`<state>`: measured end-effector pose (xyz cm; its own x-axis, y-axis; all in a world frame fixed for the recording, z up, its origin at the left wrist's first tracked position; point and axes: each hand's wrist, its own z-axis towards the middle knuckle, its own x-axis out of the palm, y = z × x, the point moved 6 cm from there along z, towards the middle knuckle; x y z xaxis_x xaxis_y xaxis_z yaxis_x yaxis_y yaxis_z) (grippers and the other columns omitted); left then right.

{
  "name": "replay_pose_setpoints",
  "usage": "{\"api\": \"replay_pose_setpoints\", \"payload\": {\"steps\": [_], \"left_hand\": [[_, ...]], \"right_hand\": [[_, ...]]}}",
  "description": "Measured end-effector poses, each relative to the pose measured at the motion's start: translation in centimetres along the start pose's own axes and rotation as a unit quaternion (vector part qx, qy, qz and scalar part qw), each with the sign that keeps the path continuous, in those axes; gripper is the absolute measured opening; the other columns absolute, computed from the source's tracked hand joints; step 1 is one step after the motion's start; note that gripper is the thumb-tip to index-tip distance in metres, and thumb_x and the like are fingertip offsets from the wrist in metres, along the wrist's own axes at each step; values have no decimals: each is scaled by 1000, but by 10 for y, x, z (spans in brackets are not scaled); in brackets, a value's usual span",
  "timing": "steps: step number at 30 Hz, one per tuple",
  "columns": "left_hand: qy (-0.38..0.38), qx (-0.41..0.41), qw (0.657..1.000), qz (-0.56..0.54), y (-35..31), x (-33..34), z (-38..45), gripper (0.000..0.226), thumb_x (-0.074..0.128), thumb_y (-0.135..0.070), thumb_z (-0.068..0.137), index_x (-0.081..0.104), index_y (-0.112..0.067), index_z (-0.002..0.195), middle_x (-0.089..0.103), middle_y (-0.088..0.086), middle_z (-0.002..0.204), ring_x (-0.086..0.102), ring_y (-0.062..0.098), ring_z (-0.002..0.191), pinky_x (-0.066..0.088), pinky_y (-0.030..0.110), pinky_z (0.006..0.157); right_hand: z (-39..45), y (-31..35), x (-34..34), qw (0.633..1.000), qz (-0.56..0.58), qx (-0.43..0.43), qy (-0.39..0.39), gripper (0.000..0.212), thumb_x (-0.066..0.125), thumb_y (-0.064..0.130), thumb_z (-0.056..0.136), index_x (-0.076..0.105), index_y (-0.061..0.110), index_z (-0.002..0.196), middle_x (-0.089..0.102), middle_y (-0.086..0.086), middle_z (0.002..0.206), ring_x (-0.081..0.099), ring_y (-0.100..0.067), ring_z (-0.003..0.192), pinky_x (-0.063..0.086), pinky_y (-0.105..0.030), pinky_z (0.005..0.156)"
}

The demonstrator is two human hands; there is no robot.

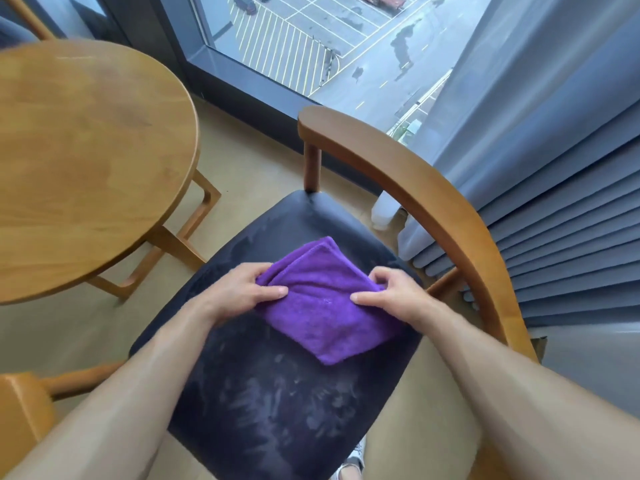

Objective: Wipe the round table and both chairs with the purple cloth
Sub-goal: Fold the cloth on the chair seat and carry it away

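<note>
The folded purple cloth (323, 303) lies on the dark seat (277, 403) of the near chair, whose curved wooden backrest (433, 199) arcs round on the right. My left hand (239, 294) pinches the cloth's left edge, thumb on top. My right hand (398, 294) pinches its right edge with curled fingers. Pale smears show on the seat in front of the cloth. The round wooden table (86, 161) stands to the left. Part of a second chair (24, 26) shows at the far left behind the table.
A floor-length window (311, 39) looks down on a car park straight ahead. Grey pleated curtains (554, 202) hang at the right, close behind the backrest. A wooden chair arm (27, 403) juts in at lower left. Beige floor (249, 157) lies between table and chair.
</note>
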<state>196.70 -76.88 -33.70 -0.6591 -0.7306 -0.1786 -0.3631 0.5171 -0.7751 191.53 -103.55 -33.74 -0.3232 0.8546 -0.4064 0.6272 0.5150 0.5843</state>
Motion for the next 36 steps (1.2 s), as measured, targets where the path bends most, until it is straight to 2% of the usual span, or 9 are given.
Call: {"api": "replay_pose_setpoints", "payload": {"steps": [3,6,9,14,20,24,28,31,36], "left_hand": [[-92,-72,989,-86,44,-13,-20,19,79,-28,84,77,-29,102,77,1,100,75,15,87,61,30,70],[-213,-174,961,10,78,-17,-17,15,80,-27,79,76,-16,87,75,7,86,71,20,78,60,37,73],[-276,-211,936,55,75,-19,-8,30,76,-47,75,70,-20,86,68,-3,85,65,19,85,52,34,73],[-340,-210,911,102,56,-20,10,63,73,-65,72,62,-14,108,64,3,107,61,26,102,47,36,78],[-255,-270,928,-38,55,-18,21,87,83,-71,56,65,-6,112,66,9,113,65,30,103,54,41,93],[-172,-282,931,-158,55,-6,12,58,95,-49,54,71,-11,91,76,3,78,74,19,69,57,27,60],[-125,-201,938,-252,52,-7,4,23,83,-22,80,75,-12,100,77,12,99,76,27,87,61,40,81],[-136,-128,924,-335,53,-3,-5,20,72,-17,91,72,-12,111,77,12,102,75,28,92,62,39,75],[-177,-283,907,-256,84,27,-34,23,75,-13,88,70,4,101,77,15,83,75,27,68,57,31,54]], "right_hand": [[29,39,-12,996,-76,-36,-39,38,82,49,71,64,25,94,67,4,93,64,-16,89,53,-33,76],[53,36,-1,988,-102,21,-113,51,80,39,77,60,15,116,66,-5,111,63,-25,104,52,-39,90],[50,5,23,977,-4,141,-157,45,77,38,77,65,2,102,69,-16,107,67,-33,98,58,-44,85],[34,-22,64,956,143,188,-175,46,80,37,71,66,2,97,71,-15,99,71,-31,90,59,-46,84],[33,-18,87,940,200,220,-168,44,85,45,66,60,11,80,63,-4,90,63,-23,78,56,-36,79],[25,-23,103,923,284,221,-134,44,87,38,64,70,8,92,72,-6,95,69,-27,88,58,-39,83],[17,-16,84,932,330,102,-107,24,81,33,70,77,15,85,77,-2,86,74,-22,88,60,-36,74],[5,-8,69,952,285,27,-106,20,80,36,72,77,20,83,77,-1,82,74,-16,76,58,-31,60],[-13,-28,99,934,301,187,-54,10,78,4,71,70,5,76,74,-11,71,70,-24,59,57,-31,54]]}}
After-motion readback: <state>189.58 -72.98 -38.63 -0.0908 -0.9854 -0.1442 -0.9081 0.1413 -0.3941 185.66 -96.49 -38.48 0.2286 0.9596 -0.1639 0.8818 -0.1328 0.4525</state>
